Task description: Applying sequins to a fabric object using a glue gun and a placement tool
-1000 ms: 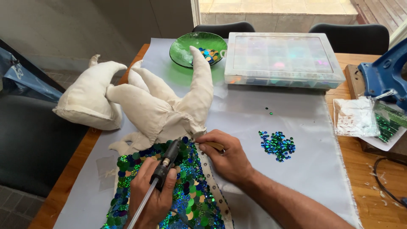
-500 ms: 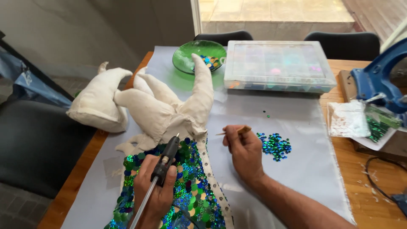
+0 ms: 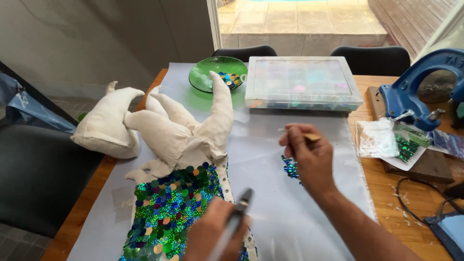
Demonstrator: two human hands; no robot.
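The left hand [image 3: 212, 232] is gripping a dark glue gun [image 3: 239, 212] over the sequined stuffed figure [image 3: 169, 208]; the right hand [image 3: 309, 154] is pinching a thin stick [image 3: 309, 137] above loose sequins [image 3: 290, 168].

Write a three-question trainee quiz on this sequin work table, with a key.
1. True or false: the right hand holds a thin wooden stick.
2. Which hand holds the dark pen-like tool?
3. The loose sequin pile lies: A) in the green glass bowl B) on the grey sheet C) in the clear compartment box

Key: 1 true; 2 left hand; 3 B.
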